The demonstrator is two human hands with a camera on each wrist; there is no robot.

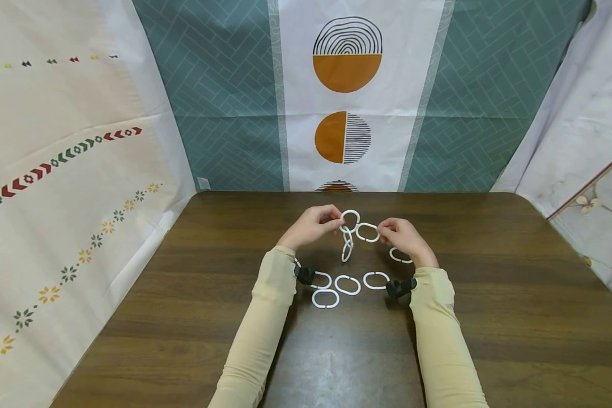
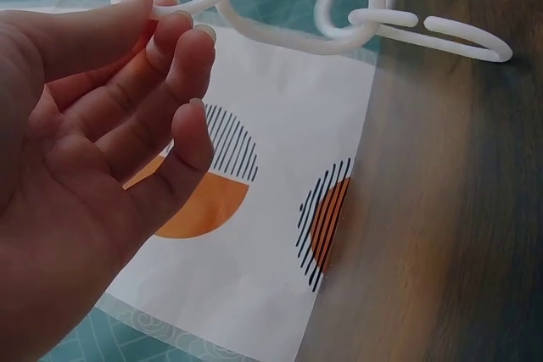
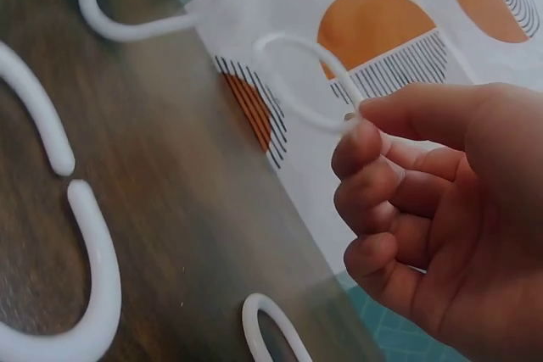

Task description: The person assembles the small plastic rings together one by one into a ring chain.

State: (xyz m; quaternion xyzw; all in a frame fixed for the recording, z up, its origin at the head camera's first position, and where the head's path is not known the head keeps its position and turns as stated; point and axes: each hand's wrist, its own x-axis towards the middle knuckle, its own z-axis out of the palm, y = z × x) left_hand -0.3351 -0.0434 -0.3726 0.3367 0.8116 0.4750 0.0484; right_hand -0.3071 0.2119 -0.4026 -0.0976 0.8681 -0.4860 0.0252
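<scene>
My left hand (image 1: 311,228) pinches a white plastic chain link (image 1: 350,211) between thumb and fingertips, above the far part of the table. More white links (image 1: 344,255) dangle from it in a short chain. In the left wrist view a joined link (image 2: 280,40) passes through the held one, and another link (image 2: 475,52) shows a small gap in its side. Across from it, my right hand (image 1: 404,238) pinches the end of an oval link (image 1: 368,241), which overlaps the left hand's link in the head view.
Loose white links lie on the brown wooden table (image 1: 183,317): one (image 1: 325,307) nearest me, others (image 1: 354,293) beside it, one (image 1: 376,288) near the right wrist's black camera (image 1: 399,288), and one (image 1: 400,261) partly hidden below the right hand. Patterned cloths (image 1: 224,113) hang around the table.
</scene>
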